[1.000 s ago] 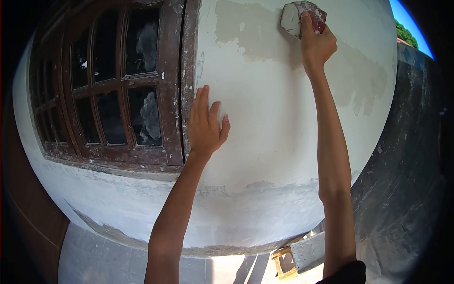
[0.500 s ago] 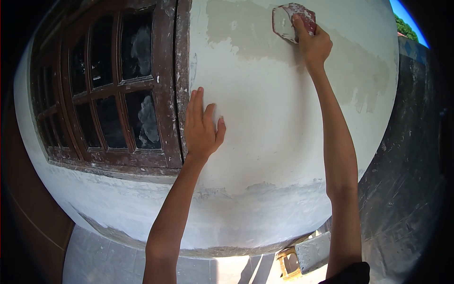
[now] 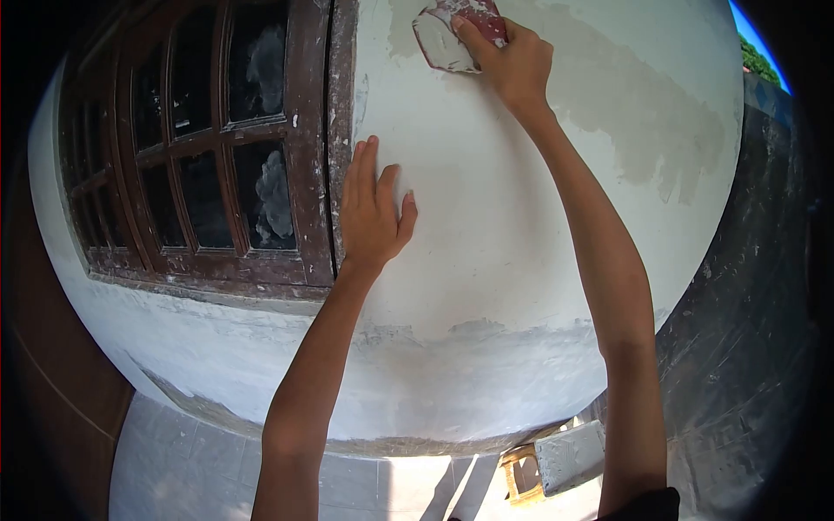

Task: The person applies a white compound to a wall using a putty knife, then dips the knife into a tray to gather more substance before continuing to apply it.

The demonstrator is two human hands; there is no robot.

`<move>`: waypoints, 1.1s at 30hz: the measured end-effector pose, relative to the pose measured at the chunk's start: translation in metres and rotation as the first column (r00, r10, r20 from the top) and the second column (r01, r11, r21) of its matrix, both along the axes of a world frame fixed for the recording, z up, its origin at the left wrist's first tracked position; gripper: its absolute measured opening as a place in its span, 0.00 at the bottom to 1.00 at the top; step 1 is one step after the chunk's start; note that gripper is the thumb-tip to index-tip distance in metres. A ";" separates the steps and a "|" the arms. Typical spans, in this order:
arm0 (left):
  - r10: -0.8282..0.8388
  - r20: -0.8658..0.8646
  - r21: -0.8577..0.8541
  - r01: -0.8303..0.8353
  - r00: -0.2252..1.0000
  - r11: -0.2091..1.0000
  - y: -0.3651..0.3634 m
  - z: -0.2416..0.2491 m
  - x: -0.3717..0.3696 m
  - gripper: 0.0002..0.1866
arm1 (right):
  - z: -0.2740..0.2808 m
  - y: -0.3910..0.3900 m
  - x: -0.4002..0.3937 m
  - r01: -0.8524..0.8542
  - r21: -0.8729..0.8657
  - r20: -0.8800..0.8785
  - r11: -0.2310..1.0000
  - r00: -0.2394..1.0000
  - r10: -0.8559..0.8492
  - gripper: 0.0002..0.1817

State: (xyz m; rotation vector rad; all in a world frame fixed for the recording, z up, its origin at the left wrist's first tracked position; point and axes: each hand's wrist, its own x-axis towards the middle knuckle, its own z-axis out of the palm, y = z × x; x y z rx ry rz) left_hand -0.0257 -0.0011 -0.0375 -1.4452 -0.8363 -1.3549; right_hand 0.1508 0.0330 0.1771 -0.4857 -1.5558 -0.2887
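High on the pale wall (image 3: 469, 226), my right hand (image 3: 514, 65) grips a reddish putty scraper (image 3: 447, 39) smeared with white putty, its face against the wall. Patches of damp-looking grey-beige putty (image 3: 651, 113) spread to the right of that hand. My left hand (image 3: 375, 208) lies flat on the wall beside the window frame, fingers stretched out and thumb apart, holding nothing. Part of the scraper's grip is hidden behind my right fingers.
A brown wooden window (image 3: 208, 156) with dark panes and paint specks fills the left side. Below, a putty-covered grey board (image 3: 569, 456) rests by a small yellowish wooden stool (image 3: 521, 476) on the tiled floor (image 3: 217, 469). A dark wall (image 3: 730, 330) stands at right.
My right hand has swept the scraper leftward across the wall, and the putty beneath its path looks smoother and lighter. My left hand stays on the same spot. The view has tilted slightly.
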 end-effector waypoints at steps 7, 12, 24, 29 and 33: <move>0.047 0.044 -0.061 -0.044 0.998 0.997 -0.003 0.001 0.004 0.33 | 0.015 0.026 0.099 0.216 -0.059 -0.369 0.975 0.903 -0.222 0.32; 0.109 0.050 -0.078 -0.105 0.993 0.991 -0.004 0.002 0.005 0.35 | 0.009 -0.008 0.074 0.018 0.023 -0.396 1.000 0.918 -0.007 0.27; 0.139 0.033 -0.173 -0.132 0.990 0.976 -0.016 0.039 0.002 0.38 | 0.015 0.004 0.033 0.203 0.039 -0.145 0.978 0.970 -0.195 0.31; 0.184 0.041 -0.158 -0.176 0.982 0.972 -0.008 0.042 0.007 0.38 | 0.030 0.008 0.057 0.300 0.092 -0.314 0.950 0.914 -0.258 0.30; 0.169 0.025 -0.145 -0.163 0.985 0.976 -0.007 0.042 0.004 0.38 | 0.015 -0.029 0.013 -0.179 0.031 -0.276 0.983 0.944 0.181 0.22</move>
